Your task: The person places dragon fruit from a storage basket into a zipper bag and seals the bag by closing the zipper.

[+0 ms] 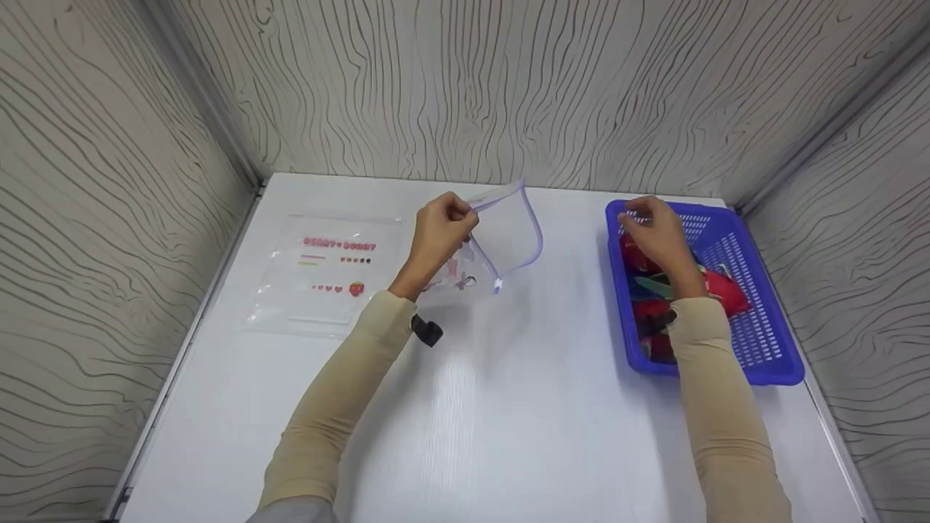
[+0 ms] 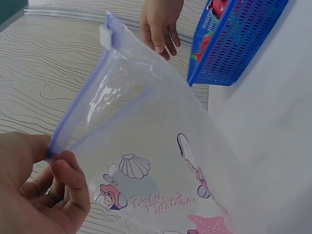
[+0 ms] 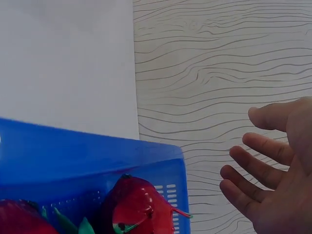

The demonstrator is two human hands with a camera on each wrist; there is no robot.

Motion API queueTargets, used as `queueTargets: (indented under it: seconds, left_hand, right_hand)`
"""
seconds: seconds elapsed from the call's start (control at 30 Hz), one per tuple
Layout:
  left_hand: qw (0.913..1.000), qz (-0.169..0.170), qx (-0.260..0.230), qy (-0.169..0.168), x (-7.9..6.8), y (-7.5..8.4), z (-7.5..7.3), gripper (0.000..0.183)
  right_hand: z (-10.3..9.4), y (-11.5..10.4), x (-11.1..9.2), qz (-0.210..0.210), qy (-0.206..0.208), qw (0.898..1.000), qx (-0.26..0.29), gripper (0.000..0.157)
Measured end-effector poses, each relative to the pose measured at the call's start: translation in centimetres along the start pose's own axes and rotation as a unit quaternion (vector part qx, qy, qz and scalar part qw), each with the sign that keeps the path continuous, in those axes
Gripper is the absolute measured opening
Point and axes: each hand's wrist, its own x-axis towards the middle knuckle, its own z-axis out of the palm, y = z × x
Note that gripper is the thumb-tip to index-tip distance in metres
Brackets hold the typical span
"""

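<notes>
My left hand (image 1: 441, 231) pinches the rim of a clear zip bag (image 2: 146, 122) with a purple-blue edge, holding it up off the table. The bag's mouth gapes toward the right, and a white slider (image 2: 106, 37) sits at one end of its zip. Pink and purple prints, among them a shell and a starfish, mark its side. My right hand (image 1: 657, 234) hovers over the far left part of a blue basket (image 1: 755, 290), fingers loosely bent and holding nothing. Inside the basket lie several red objects with green parts (image 3: 134, 207), partly hidden by my right arm.
Flat on the left of the white table (image 1: 465, 436) lies another clear bag (image 1: 327, 272) with pink lettering and a strawberry print. Wood-patterned panels (image 1: 465, 87) stand at the back and both sides. The basket is close to the right panel.
</notes>
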Motion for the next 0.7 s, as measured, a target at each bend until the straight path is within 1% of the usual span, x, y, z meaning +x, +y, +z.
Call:
queueTargets:
  seconds: [0.17,0.33,0.5,0.7]
  left_hand:
    - [1.0,0.006,-0.003,0.002,-0.1,0.0,0.0,0.009]
    - [0.9999,-0.001,-0.01,0.008,0.0,-0.1,0.0,0.007]
    - [0.9999,-0.004,-0.01,0.009,-0.1,-0.1,0.1,0.006]
    - [0.9998,-0.016,-0.003,0.011,-0.2,0.1,0.1,0.006]
  right_hand:
    - [-0.7,0.7,0.1,-0.001,-0.007,1.0,0.003,0.046]
    - [-1.5,1.5,0.2,0.007,-0.028,1.0,0.001,0.052]
    - [-2.2,2.5,0.5,-0.001,-0.053,0.999,-0.006,0.056]
    - [-2.6,3.8,0.8,-0.02,-0.055,0.998,-0.02,0.059]
